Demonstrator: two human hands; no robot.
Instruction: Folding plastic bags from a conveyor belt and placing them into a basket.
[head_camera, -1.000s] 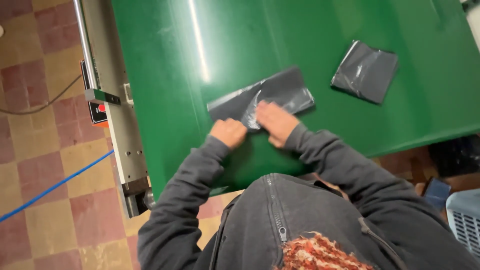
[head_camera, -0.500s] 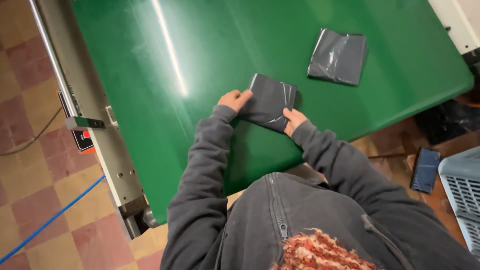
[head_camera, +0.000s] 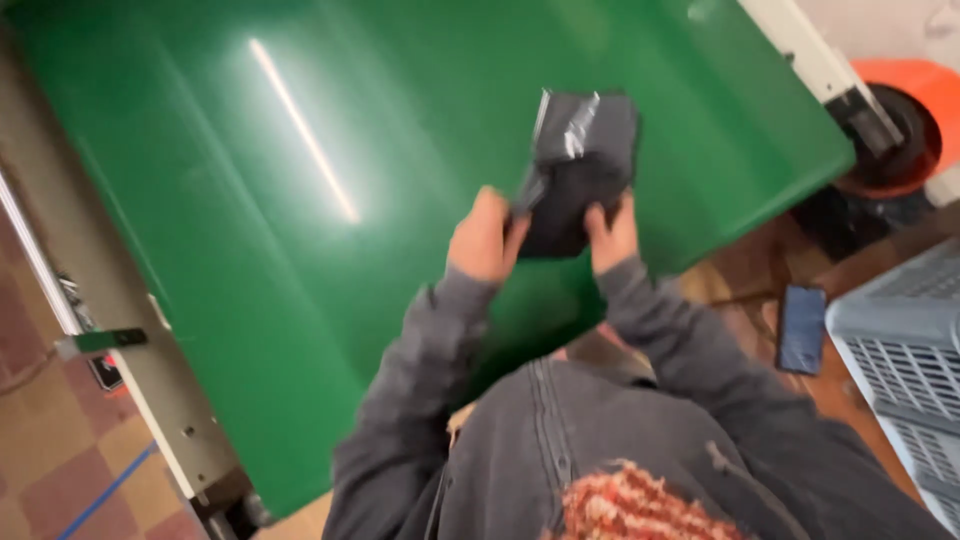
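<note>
Both my hands hold a folded dark plastic bag (head_camera: 558, 210) lifted a little above the green table (head_camera: 300, 200). My left hand (head_camera: 485, 240) grips its left edge and my right hand (head_camera: 612, 235) grips its lower right edge. Just beyond it is a shiny grey plastic bag (head_camera: 590, 125), overlapped by the held one; I cannot tell whether the two touch. My grey sleeves and jacket fill the bottom of the view.
A metal frame rail (head_camera: 90, 300) runs along the table's left side. On the floor to the right are a dark phone (head_camera: 802, 328), a grey slatted crate (head_camera: 900, 350) and an orange wheeled base (head_camera: 900, 110). A blue line (head_camera: 105, 490) crosses the tiled floor.
The bag that my hands pressed flat on the table got folded smaller and is now lifted off the surface. The view has swung right, bringing the second bag right behind it.
</note>
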